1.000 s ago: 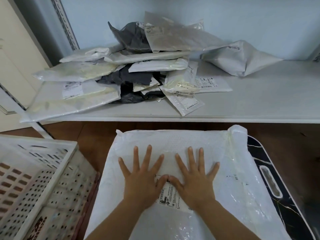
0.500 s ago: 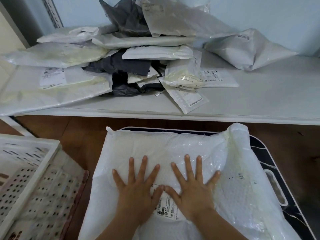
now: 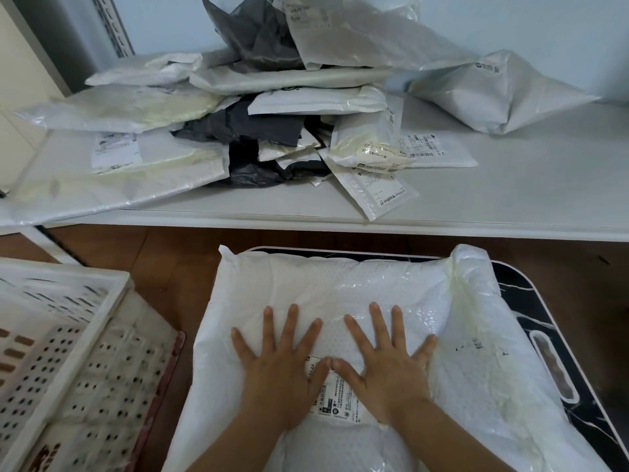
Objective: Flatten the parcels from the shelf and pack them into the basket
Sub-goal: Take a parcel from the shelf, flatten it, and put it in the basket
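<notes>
My left hand and right hand lie flat, fingers spread and straight, thumbs nearly touching, pressing on a large white parcel in the lower centre of the frame. It rests on a dark marbled tray. A white perforated basket sits lower left. More parcels are heaped on the shelf across the top.

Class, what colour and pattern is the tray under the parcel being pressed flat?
Black with white marble-like veins and a white rim, seen in the head view.
</notes>
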Motion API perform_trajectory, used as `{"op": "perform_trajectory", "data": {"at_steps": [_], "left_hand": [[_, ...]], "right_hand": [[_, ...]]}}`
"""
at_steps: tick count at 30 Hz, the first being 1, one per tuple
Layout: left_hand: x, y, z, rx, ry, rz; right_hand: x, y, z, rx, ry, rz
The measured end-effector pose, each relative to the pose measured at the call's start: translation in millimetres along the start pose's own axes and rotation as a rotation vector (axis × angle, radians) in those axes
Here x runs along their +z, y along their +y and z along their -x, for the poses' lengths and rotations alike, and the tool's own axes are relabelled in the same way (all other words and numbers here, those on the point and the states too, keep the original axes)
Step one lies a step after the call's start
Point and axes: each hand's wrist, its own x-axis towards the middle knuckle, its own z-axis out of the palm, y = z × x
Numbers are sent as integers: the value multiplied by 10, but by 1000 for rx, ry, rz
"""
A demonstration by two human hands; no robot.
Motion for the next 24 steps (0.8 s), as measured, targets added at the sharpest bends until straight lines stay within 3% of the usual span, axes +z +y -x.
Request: {"op": "perform_trajectory", "data": {"at_steps": [6, 9, 15, 20, 24], "left_hand": [[14, 4, 7, -7, 6, 11], [41, -9, -4, -1, 13, -14], [58, -5, -58, 5, 20, -26], [44, -2, -56, -8, -2, -20], [40, -23, -45, 0, -23, -30]], "right_hand": [[-81, -11, -123, -6, 128, 15], [-251, -67, -386, -106, 149, 72], [-171, -82, -669, -65, -45, 70], [-306, -17, -628, -119, -83, -36], [-313, 422, -226, -61, -58, 194]]}}
